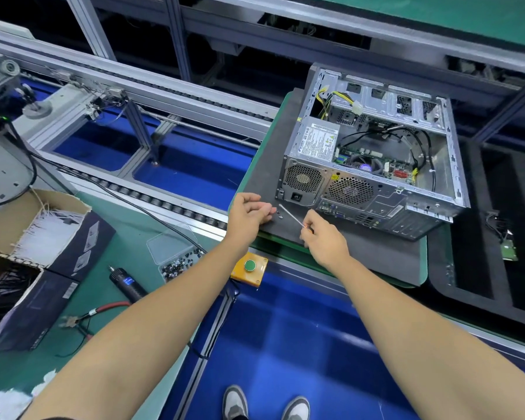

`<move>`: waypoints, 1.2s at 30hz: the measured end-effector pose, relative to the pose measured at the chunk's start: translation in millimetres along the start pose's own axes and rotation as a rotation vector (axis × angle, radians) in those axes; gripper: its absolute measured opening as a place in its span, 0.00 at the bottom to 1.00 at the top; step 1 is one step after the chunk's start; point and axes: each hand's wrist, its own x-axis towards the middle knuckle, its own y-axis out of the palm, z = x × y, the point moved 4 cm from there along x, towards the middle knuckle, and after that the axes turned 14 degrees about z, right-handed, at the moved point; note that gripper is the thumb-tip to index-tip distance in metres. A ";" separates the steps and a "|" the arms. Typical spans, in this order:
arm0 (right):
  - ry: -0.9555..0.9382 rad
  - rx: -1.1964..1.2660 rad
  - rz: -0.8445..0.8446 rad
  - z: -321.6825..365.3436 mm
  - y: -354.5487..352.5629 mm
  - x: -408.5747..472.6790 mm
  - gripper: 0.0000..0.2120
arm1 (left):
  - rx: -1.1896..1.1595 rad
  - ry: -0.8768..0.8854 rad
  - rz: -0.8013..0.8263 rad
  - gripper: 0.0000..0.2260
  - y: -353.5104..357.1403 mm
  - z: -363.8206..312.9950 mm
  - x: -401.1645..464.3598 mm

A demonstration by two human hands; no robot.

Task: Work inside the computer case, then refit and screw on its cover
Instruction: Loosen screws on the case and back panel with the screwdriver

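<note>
A grey metal desktop computer case [373, 153] lies on its side with no cover on it, its open side facing up, on a dark grey foam mat [385, 253] that covers a green counter [264, 140] beside the conveyor line. Inside the case a silver power supply with a white label [315, 139], black cables [419, 153] and a green circuit board [376, 168] are visible; the rear panel with its two round fan grilles faces the person.

Both bare arms reach forward to the near left corner of the mat. The right hand [325, 234] pinches the handle of a thin silver-shafted screwdriver [291, 216] between thumb and fingertips, its grip pressed around the tool; the shaft points up and left, and its tip lies just beside a few small dark screws [279, 214] resting on the mat. The left hand [249, 210] hovers just left of those screws with its fingers curled inward; whether that grip holds a screw cannot be told.

On the green counter to the left lie a clear plastic box of small dark screws [176, 263], a black electric screwdriver [128, 281], red-handled pliers [94, 313] and an open cardboard box of white cable ties [40, 225]. A yellow switch box with a green round button [249, 268] sits at the counter's edge between the two forearms. Grey shoes [265, 403] stand on the blue floor [285, 344] below.
</note>
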 end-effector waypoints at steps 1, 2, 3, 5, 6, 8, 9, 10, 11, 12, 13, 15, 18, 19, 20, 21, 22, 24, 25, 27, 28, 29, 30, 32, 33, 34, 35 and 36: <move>-0.012 -0.019 0.005 0.6 -0.2 -0.5 0.02 | -0.038 0.006 0.013 0.11 6.0 0.3 -0.9; -0.020 -0.023 0.005 1.0 -0.8 -1.1 0.02 | -0.071 0.011 0.018 0.12 11.6 0.9 -1.3; -0.023 -0.019 0.001 0.8 -1.7 -1.6 0.02 | -0.098 0.016 0.018 0.13 16.2 0.9 -1.7; -0.019 -0.022 -0.002 -0.1 -3.7 -3.0 0.03 | -0.120 0.016 0.015 0.13 22.8 0.5 -1.9; -0.018 -0.030 0.000 -0.9 -4.1 -4.0 0.03 | -0.112 0.014 0.016 0.13 25.1 0.4 -1.6; -0.014 -0.042 0.004 -3.6 -4.4 -6.4 0.03 | -0.091 0.000 0.029 0.13 29.4 0.5 -1.8; -0.011 -0.046 0.004 -4.3 -4.3 -7.5 0.03 | -0.092 -0.014 0.029 0.13 30.7 1.0 -2.0; -0.006 -0.037 0.001 -5.8 -4.3 -9.1 0.03 | -0.102 -0.028 0.029 0.13 32.9 1.7 -2.1; 0.000 -0.010 -0.007 -7.7 -4.1 -10.6 0.03 | -0.113 -0.038 0.033 0.13 34.8 1.9 -2.4; 0.007 0.024 -0.016 -9.5 -3.9 -12.4 0.03 | -0.116 -0.045 0.039 0.13 37.3 1.9 -2.4; 0.011 0.054 -0.021 -11.3 -3.8 -14.1 0.03 | -0.108 -0.055 0.048 0.12 39.9 1.6 -2.4; 0.026 0.107 -0.013 -15.8 -4.2 -18.0 0.03 | -0.092 -0.094 0.072 0.12 47.6 1.0 -2.2; 0.028 0.317 -0.009 -23.4 -7.2 -26.2 0.07 | -0.142 -0.153 0.100 0.13 66.4 1.3 -1.4; 0.030 0.408 -0.020 -26.5 -8.0 -29.4 0.08 | -0.165 -0.167 0.098 0.13 74.6 1.8 -0.9; 0.037 0.481 -0.033 -29.7 -8.9 -33.4 0.06 | -0.188 -0.183 0.088 0.12 83.8 2.8 -0.8; 0.045 0.535 -0.055 -33.3 -9.5 -37.0 0.05 | -0.209 -0.202 0.076 0.11 93.3 4.0 -0.4; 0.060 0.577 -0.084 -37.4 -9.4 -40.7 0.05 | -0.224 -0.224 0.070 0.10 103.5 5.9 -0.3; 0.104 0.680 -0.147 -45.9 -8.3 -49.4 0.06 | -0.237 -0.273 0.076 0.10 123.9 11.0 -0.3; 0.121 0.740 -0.174 -50.0 -7.6 -54.5 0.06 | -0.237 -0.300 0.082 0.10 133.9 14.7 -0.8; 0.152 0.850 -0.227 -58.4 -6.0 -65.7 0.07 | -0.230 -0.342 0.082 0.12 153.8 23.3 -3.0; 0.166 0.899 -0.250 -62.4 -4.9 -71.4 0.07 | -0.219 -0.355 0.071 0.13 163.1 27.6 -4.9; 0.174 0.938 -0.273 -65.9 -4.2 -76.2 0.07 | -0.205 -0.364 0.058 0.13 171.5 31.1 -7.2; 0.178 0.960 -0.296 -68.7 -3.7 -79.7 0.07 | -0.194 -0.374 0.049 0.14 179.2 34.1 -9.8; 0.184 0.970 -0.340 -72.8 -3.3 -83.3 0.08 | -0.199 -0.410 0.044 0.15 191.5 37.4 -14.6; 0.189 0.972 -0.362 -74.5 -3.8 -83.6 0.08 | -0.209 -0.429 0.044 0.15 195.6 37.9 -15.9; 0.193 0.969 -0.380 -75.6 -4.8 -83.0 0.08 | -0.222 -0.442 0.041 0.15 199.0 37.8 -16.2; 0.197 0.959 -0.394 -76.2 -5.9 -82.3 0.08 | -0.240 -0.447 0.035 0.15 201.2 36.7 -15.6; 0.201 0.950 -0.406 -76.5 -7.1 -81.2 0.07 | -0.261 -0.445 0.030 0.16 203.0 34.9 -14.4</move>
